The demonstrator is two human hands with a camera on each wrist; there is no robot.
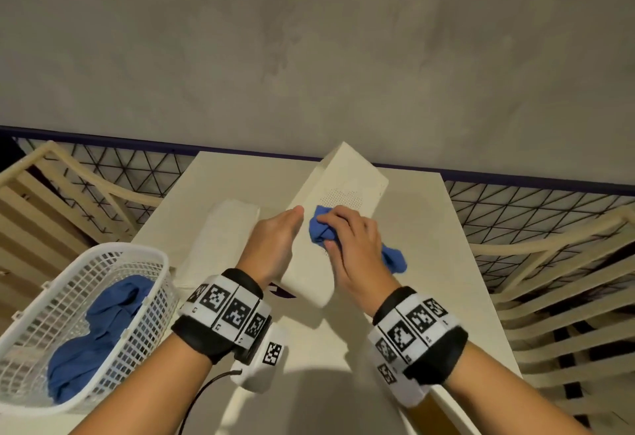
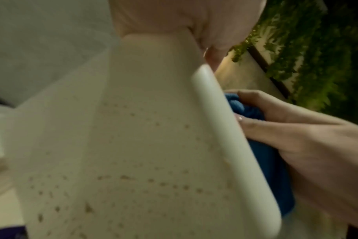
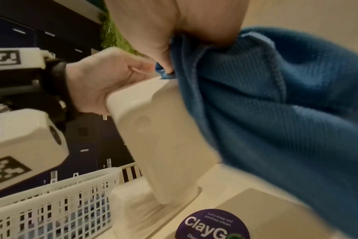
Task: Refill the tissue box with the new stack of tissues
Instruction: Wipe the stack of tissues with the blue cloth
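Your left hand grips the near edge of the tissue box, holding it tilted up off the bench. Your right hand clutches a bunched blue cloth and presses it against the box's upper face. The new stack of tissues lies on the bench just left of the box, beside the white basket.

On the white table, the left hand grips the left edge of the tilted white tissue box, while the right hand presses a bunched blue cloth against its top face. A tissue stack lies at nine o'clock of the box. At seven o'clock, a white basket holds more blue cloth.
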